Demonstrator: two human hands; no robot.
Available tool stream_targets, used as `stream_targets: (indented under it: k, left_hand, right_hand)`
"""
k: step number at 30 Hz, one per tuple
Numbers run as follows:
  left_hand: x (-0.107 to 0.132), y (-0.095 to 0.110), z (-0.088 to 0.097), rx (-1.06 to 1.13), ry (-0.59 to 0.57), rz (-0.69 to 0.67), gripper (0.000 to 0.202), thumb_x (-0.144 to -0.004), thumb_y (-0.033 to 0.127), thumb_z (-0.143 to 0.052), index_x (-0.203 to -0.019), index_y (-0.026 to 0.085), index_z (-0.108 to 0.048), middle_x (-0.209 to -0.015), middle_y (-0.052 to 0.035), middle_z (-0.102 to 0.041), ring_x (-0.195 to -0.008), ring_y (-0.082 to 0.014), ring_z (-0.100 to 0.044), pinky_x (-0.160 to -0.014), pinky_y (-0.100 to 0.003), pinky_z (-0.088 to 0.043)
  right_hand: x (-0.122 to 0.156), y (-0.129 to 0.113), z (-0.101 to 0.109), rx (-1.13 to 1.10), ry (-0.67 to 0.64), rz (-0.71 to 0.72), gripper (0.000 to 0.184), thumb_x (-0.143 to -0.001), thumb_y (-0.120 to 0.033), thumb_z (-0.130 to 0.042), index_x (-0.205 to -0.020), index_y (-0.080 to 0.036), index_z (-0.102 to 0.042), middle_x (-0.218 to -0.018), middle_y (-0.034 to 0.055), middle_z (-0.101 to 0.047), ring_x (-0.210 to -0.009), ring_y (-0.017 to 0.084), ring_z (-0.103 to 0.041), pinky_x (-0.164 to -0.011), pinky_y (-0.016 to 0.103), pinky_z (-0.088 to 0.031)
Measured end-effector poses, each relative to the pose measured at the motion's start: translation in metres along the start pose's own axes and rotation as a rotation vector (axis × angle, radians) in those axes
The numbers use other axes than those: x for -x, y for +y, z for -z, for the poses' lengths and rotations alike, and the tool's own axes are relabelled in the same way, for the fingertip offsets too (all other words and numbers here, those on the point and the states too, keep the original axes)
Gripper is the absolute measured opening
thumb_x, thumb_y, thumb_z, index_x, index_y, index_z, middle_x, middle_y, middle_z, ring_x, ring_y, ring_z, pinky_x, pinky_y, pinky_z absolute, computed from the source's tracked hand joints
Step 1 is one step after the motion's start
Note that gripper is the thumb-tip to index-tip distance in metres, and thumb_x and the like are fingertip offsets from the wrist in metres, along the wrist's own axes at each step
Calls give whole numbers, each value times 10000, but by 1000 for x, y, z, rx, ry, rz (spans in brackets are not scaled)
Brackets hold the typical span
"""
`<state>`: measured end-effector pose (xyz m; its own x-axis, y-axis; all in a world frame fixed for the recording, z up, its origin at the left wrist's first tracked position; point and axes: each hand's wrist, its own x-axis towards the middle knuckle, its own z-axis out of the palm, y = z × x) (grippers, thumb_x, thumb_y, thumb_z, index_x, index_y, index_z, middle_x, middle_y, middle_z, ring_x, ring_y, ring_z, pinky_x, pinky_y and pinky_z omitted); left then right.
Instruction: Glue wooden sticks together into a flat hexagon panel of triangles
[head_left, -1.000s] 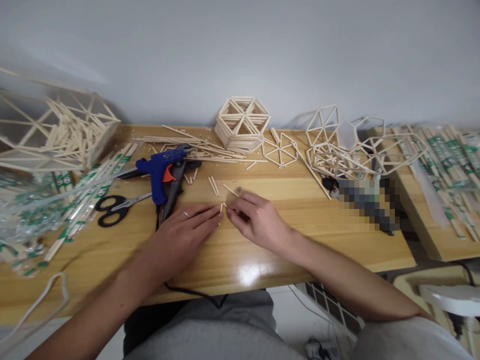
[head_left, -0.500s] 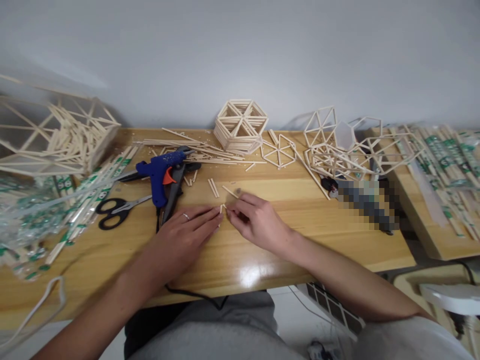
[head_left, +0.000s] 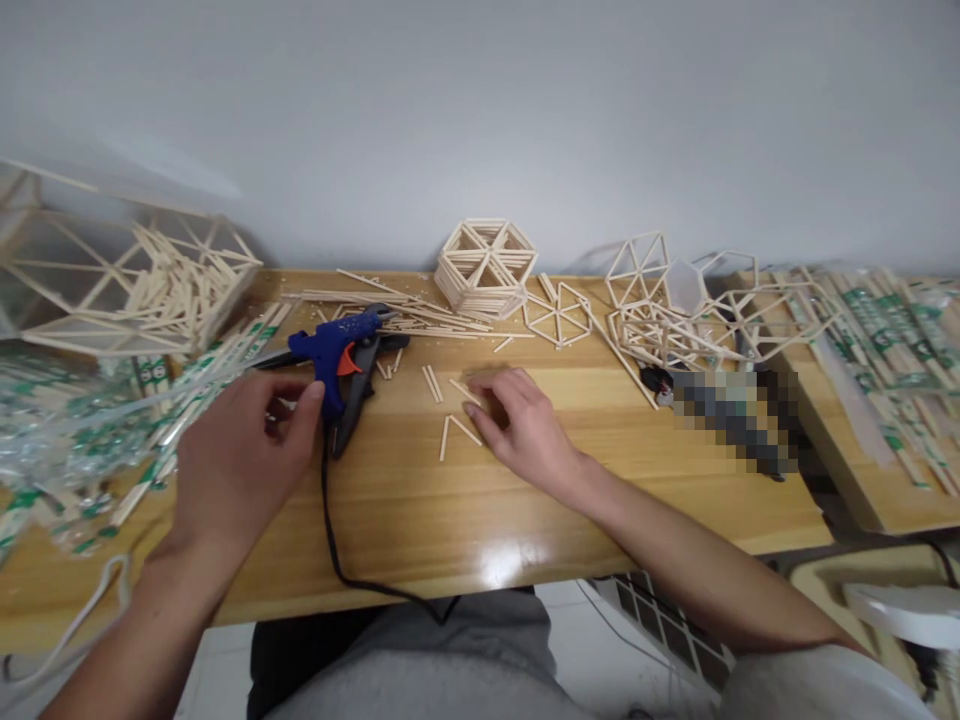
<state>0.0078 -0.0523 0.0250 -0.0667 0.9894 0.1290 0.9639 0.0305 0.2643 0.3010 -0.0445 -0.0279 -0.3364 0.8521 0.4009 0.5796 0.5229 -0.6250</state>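
Observation:
My left hand (head_left: 244,455) is beside the blue glue gun (head_left: 322,355), thumb tip right at its handle and fingers curled with a gap to the thumb; nothing shows in it. Over the wood, my right hand (head_left: 525,425) has thumb and index finger apart, close to a short wooden stick (head_left: 460,388). Whether a fingertip touches that stick is unclear. Just below it, two short sticks (head_left: 445,438) meet at their tops in an upside-down V on the table (head_left: 420,520). Another pair of sticks (head_left: 431,384) lies side by side further left.
Behind stands a stack of hexagonal stick frames (head_left: 487,270), with a single hexagon frame (head_left: 559,315) beside it. Larger stick frames (head_left: 675,320) sit at the right. A stick-filled container (head_left: 75,335) and wrapped chopsticks (head_left: 217,370) occupy the left. The glue gun's black cord (head_left: 330,530) crosses the front.
My left hand has left the small sticks and moved left to the glue gun, covering the scissors. The right hand has opened its fingers and shifted slightly, revealing the two angled sticks.

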Motion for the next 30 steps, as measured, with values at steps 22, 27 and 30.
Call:
stream_targets:
  k: [22, 27, 30]
  left_hand:
    - [-30, 29, 3, 1192, -254, 108, 164, -806, 297, -707, -866, 166, -630, -672, 1, -705, -482, -96, -540, -454, -234, -374]
    - [-51, 31, -11, 1165, -281, 22, 301, -926, 424, -675, -821, 143, -699, -685, -20, -694, -514, -92, -517, -504, -254, -353]
    - [-54, 26, -21, 1094, -326, -8, 387, -942, 494, -665, -792, 145, -733, -596, -7, -639, -509, -102, -500, -525, -262, -344]
  right_hand:
    - [-2, 19, 2, -2, 16, 51, 199, -1061, -98, -439, -1148, -173, -601, -1097, 140, -637, -1055, 257, -603, -940, 409, -528]
    - [-5, 17, 5, -29, 33, -16, 74, -1076, -173, -513, -1062, -200, -581, -999, 101, -677, -953, 243, -620, -884, 377, -520]
    - [-6, 16, 4, -75, 35, -47, 48, -1073, -201, -553, -1044, -204, -592, -991, 91, -695, -940, 236, -641, -858, 357, -519]
